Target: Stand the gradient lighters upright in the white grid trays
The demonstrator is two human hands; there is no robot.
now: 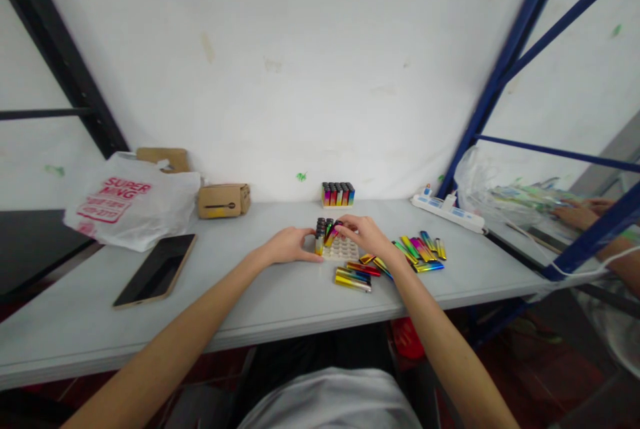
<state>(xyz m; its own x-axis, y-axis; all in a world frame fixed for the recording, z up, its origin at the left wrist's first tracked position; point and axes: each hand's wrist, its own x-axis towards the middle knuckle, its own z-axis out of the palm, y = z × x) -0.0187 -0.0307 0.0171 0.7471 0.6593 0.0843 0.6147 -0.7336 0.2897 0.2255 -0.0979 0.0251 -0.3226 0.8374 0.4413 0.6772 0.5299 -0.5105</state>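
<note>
The grey table (295, 302) is the largest thing here, and it lies under all the fingers. Well to the left of the left fingers there is a white plastic bag (145, 199) with red letters; it looks filled, but with what I cannot tell. Between this bag and the left fingers, and farther back, stands a cardboard box (223, 202); its inside is hidden.

The left hand (287, 245) is curved, with thumb and forefinger apart, at the left end of a white tray (350, 252). Whether these fingers really grip the tray, I cannot tell. The right hand (369, 235) is over the tray, and its fingertips pinch one lighter (331, 236) near its dark top. This lighter leans, its lower end toward the left fingers.

For doing this step well, I would judge that the lighter should be made upright before it is pressed down, with its lower end over one hole. The left fingers could better keep the tray steady and not push the standing row.

In the tray, just beside the left fingertips, standing lighters (319, 235) fill the left part; below the right fingers the holes are bare. Behind the fingers, near the wall, another block of lighters (339, 195) stands close together. Loose lighters (423, 249) lie to the right of the right fingers, and some lie nearer to the person.
</note>
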